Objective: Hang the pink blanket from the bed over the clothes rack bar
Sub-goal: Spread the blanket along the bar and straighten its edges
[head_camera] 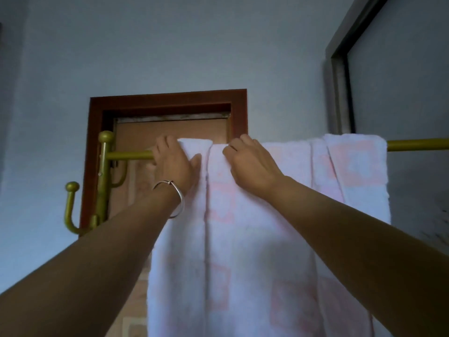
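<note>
A pale blue-grey wall (170, 45) fills the room behind a brown door frame (167, 98). The pink blanket (243, 239) hangs draped over the gold rack bar (418, 145). The left hand (172, 164) and right hand (250, 164) each grip its top fold at the bar.

Pale pink blanket (255, 239) with pink squares; gold bar (418, 145); red-brown door frame (167, 98).
</note>
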